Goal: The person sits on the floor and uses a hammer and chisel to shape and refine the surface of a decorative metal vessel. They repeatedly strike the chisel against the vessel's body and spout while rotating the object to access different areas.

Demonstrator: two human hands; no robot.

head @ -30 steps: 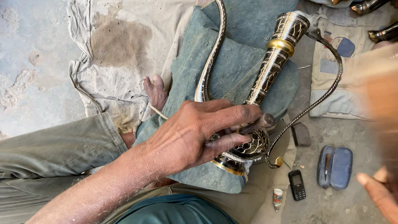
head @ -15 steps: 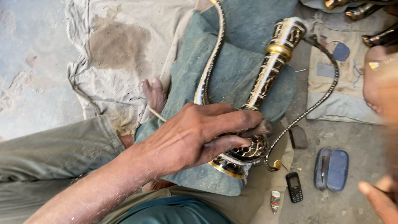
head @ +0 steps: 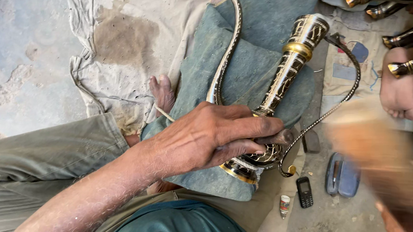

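**Fingers clamped on ewer body**

Fingers [head: 260, 128] of the left hand [head: 204, 138] lie pressed together, wrapped over the round body of the black-and-gold engraved ewer [head: 278, 87]. This vessel lies on a folded blue-grey cloth [head: 251, 60], neck pointing away from the person, curved spout [head: 225, 48] left of the neck, thin handle [head: 337, 97] right of it. Motion blur hides the right hand [head: 391, 162]; finger position cannot be determined. A small phone [head: 304, 191] and a spectacle case [head: 342, 175] lie on the floor nearby.
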